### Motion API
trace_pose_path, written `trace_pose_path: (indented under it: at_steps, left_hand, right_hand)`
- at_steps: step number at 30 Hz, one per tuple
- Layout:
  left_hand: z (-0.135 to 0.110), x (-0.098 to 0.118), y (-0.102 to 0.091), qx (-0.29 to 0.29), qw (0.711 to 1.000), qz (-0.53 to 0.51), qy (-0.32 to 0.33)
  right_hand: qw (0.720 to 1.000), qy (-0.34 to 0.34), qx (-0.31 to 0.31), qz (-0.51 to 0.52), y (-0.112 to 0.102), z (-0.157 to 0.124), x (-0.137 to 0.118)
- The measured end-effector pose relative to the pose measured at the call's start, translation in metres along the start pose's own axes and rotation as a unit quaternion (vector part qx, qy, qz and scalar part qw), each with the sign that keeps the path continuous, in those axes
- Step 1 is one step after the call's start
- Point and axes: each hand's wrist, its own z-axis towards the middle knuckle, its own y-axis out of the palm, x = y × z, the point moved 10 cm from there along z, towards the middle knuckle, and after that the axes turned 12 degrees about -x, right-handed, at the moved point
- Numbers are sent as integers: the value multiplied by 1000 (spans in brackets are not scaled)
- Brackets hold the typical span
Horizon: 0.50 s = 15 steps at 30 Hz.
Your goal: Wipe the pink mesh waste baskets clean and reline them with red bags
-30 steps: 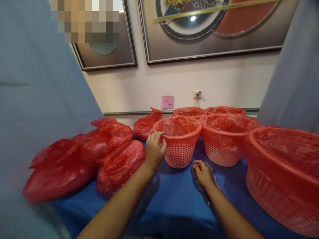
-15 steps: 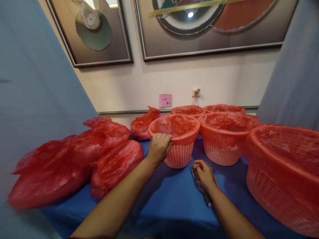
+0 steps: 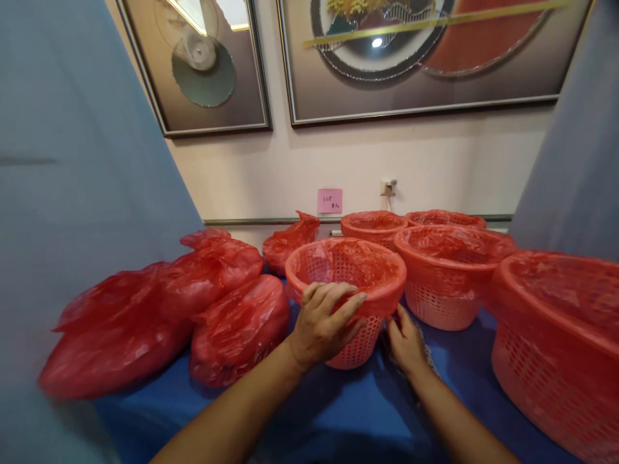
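Observation:
A pink perforated plastic basket (image 3: 355, 345), lined with a thin red plastic bag (image 3: 382, 303), stands in front of me. My left hand (image 3: 324, 322) is at its near rim, fingers stretched along the folded bag edge; the thumb is partly hidden. My right hand (image 3: 406, 338) is low beside the basket's right side, fingertips close to or touching the bag's edge. Its fingers are partly extended. Under that hand and wrist is a dark patterned, pouch-like item (image 3: 428, 354), mostly covered.
Several filled red plastic bags (image 3: 242, 328) lie on the blue tablecloth (image 3: 314, 419) to the left. Several more lined baskets (image 3: 438, 303) stand behind and to the right, including a large one (image 3: 541, 367). A pink note (image 3: 329, 201) and framed pictures (image 3: 411, 96) are on the wall.
The basket has come nearer to me, toward my right hand. My left hand moved with it, its fingers now more stretched. My right hand's fingers have uncurled somewhat. The view has shifted slightly.

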Motion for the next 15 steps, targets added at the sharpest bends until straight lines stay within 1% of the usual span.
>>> trace_pose_path:
  at_steps: [2,6,9,12,15]
  left_hand:
    - [-6,-1,2,0,1000,17,8]
    - [-14,-10,6,2,999,49,12]
    - [-18,-17,3,14,999,34,13]
    - [-18,-20,-1,29,999,-11,18]
    - [-17,-18,-4,39,998,-44,24]
  right_hand:
    - [999,-17,-1,31,-2,5,-26]
    - [994,-60,-5,87,-6,16,-77]
    - [985,-85,-21,149,-5,20,-107]
    - [974,-90,-1,210,-11,17,-125]
    - [963,-58,50,260,-20,12,-126]
